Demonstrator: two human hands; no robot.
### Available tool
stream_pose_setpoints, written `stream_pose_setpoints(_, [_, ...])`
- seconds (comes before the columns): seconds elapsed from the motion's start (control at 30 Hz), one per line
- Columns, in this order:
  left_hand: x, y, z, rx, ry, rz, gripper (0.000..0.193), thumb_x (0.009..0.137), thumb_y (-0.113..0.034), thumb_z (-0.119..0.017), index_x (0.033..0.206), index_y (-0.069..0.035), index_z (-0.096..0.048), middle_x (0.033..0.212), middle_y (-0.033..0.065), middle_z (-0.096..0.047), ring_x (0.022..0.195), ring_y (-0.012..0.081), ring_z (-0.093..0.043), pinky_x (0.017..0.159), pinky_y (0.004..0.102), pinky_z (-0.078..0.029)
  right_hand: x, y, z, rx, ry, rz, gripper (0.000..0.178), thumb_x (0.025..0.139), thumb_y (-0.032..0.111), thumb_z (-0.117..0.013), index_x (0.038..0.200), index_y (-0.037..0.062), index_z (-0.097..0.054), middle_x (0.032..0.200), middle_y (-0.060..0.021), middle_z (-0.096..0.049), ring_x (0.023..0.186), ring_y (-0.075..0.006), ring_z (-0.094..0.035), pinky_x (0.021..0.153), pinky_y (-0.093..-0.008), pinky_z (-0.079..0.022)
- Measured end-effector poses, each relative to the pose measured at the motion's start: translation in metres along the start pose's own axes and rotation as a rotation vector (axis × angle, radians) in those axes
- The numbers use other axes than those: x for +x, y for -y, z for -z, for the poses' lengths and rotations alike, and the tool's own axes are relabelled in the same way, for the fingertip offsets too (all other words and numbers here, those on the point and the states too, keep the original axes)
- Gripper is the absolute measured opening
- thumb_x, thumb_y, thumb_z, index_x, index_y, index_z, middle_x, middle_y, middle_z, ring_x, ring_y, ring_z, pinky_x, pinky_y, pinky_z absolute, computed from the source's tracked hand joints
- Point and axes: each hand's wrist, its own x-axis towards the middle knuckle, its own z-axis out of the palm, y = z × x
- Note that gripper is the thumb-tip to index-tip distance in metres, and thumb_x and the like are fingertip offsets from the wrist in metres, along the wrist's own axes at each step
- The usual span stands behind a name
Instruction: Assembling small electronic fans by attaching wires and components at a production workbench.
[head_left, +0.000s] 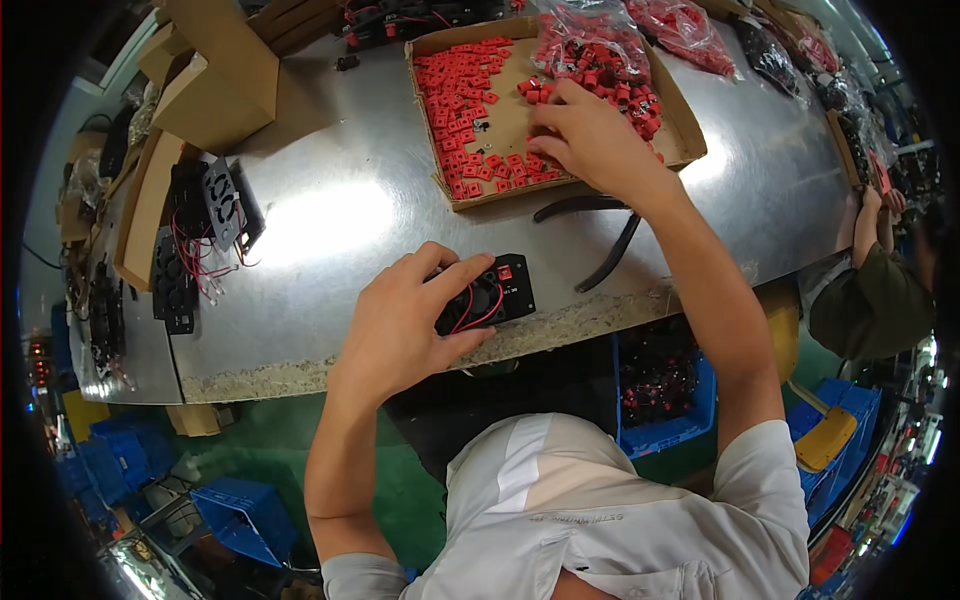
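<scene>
In the head view, the left hand [400,315] spans the black fan plate [518,288], thumb and fingers on opposite edges, flat on the table [330,245] near its edge. The plate looks light and stiff, probably best held by its rim; the thin red wires [482,322] would likely snag or pull loose. The right hand [590,135], fingers partly curled, is over the cardboard tray [573,187]; whether it pinches anything, I cannot tell. The tray holds red square pieces [455,115] at left, red caps [640,108] and a clear bag [590,30] at right. Below, a blue crate [662,437] holds small dark and red parts.
</scene>
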Motion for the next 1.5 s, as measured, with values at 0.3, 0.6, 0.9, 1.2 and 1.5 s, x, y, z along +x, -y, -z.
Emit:
stream_pose_setpoints(0.3, [0.002, 0.001, 0.001, 0.017, 0.018, -0.016, 0.062, 0.068, -0.023, -0.083, 0.125, -0.014, -0.062, 0.104, 0.0094, -0.06, 0.092, 0.031, -0.061, 0.079, 0.0402, -0.05, 0.008, -0.011, -0.005, 0.061, -0.088, 0.195, 0.014, 0.087, 0.007, -0.065, 0.1, 0.0036, -0.068, 0.104, -0.0121, -0.059, 0.098, -0.0318, -0.059, 0.087, -0.04, -0.048])
stream_pose_setpoints(0.6, [0.001, 0.003, 0.002, 0.016, 0.026, -0.022, 0.063, 0.068, -0.022, -0.083, 0.126, -0.014, -0.062, 0.105, 0.0092, -0.06, 0.091, 0.0308, -0.06, 0.08, 0.0404, -0.05, 0.007, -0.003, 0.006, 0.008, 0.054, 0.194, 0.013, 0.086, 0.009, -0.066, 0.097, 0.0025, -0.068, 0.102, -0.0113, -0.059, 0.1, -0.0306, -0.059, 0.087, -0.0398, -0.048])
stream_pose_setpoints(0.9, [0.002, 0.001, 0.002, 0.027, 0.018, -0.032, 0.063, 0.068, -0.022, -0.083, 0.127, -0.014, -0.062, 0.104, 0.0097, -0.06, 0.091, 0.0309, -0.06, 0.08, 0.0403, -0.05, 0.01, -0.004, -0.002, -0.039, 0.05, 0.224, 0.014, 0.087, 0.015, -0.065, 0.094, 0.0042, -0.068, 0.1, -0.0119, -0.06, 0.101, -0.031, -0.058, 0.088, -0.0418, -0.047])
stream_pose_setpoints(1.2, [-0.002, 0.0, 0.001, 0.028, 0.008, -0.007, 0.062, 0.068, -0.022, -0.082, 0.126, -0.014, -0.062, 0.104, 0.0097, -0.06, 0.092, 0.031, -0.061, 0.08, 0.0405, -0.05, -0.04, 0.053, 0.027, 0.369, -0.061, 0.218, 0.015, 0.083, 0.01, -0.068, 0.094, 0.0011, -0.064, 0.087, -0.0116, -0.062, 0.082, -0.0313, -0.062, 0.074, -0.0382, -0.051])
stream_pose_setpoints(1.5, [0.0, -0.005, -0.001, 0.032, -0.003, 0.015, 0.062, 0.065, -0.018, -0.083, 0.124, -0.013, -0.063, 0.105, 0.0093, -0.061, 0.091, 0.0301, -0.062, 0.079, 0.039, -0.051, -0.078, 0.078, 0.009, 0.254, 0.088, 0.229, 0.017, 0.083, 0.014, -0.069, 0.095, 0.0023, -0.064, 0.089, -0.0124, -0.059, 0.082, -0.0334, -0.061, 0.07, -0.0421, -0.049])
